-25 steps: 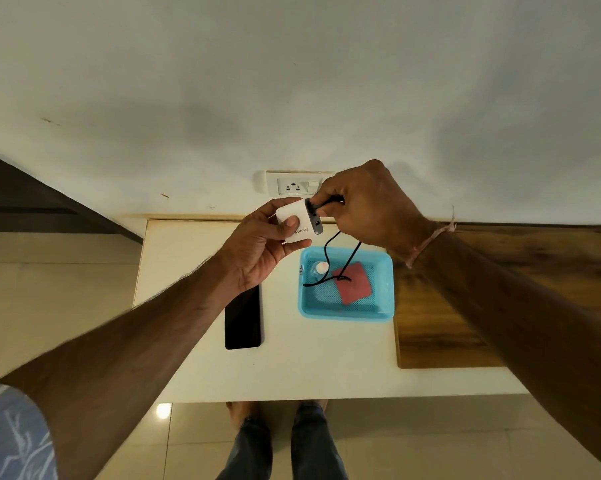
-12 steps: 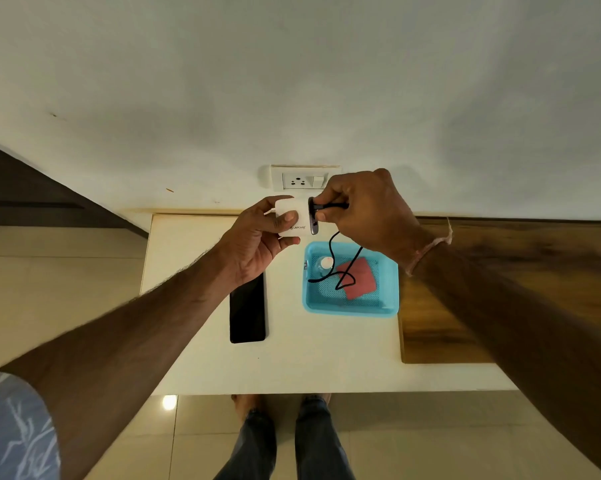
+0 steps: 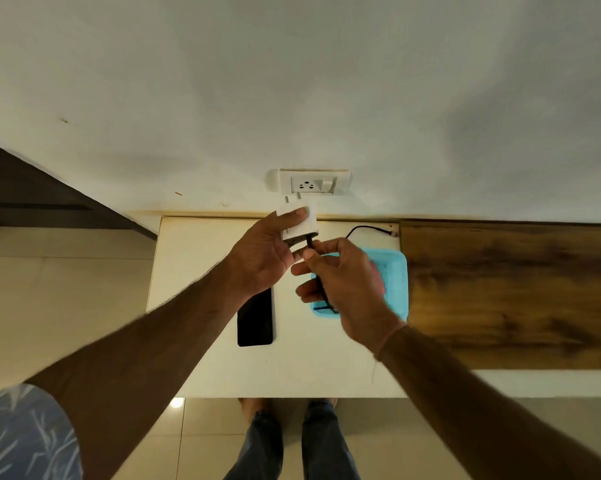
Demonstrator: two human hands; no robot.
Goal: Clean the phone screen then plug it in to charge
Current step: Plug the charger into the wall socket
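My left hand [image 3: 262, 258] holds a white charger adapter [image 3: 302, 223] with its pins pointing up toward the wall socket [image 3: 306, 185] just above. My right hand [image 3: 347, 289] pinches the black cable [image 3: 308, 242] right where it enters the adapter's lower face; the cable runs on through my palm. The black phone [image 3: 255, 322] lies screen up on the white table [image 3: 292, 368], below my left hand. A red cloth [image 3: 378, 275] in the blue tray [image 3: 397, 282] is mostly hidden behind my right hand.
A switch [image 3: 326, 185] sits beside the socket on the white wall. Another stretch of black cable [image 3: 368, 230] lies along the table's back edge. A wooden surface [image 3: 510, 292] adjoins the table on the right. My legs [image 3: 292, 441] stand below the front edge.
The adapter has been turned so its pins face the socket and lifted closer to it. My right hand dropped below the adapter, still on the cable, and now covers most of the tray.
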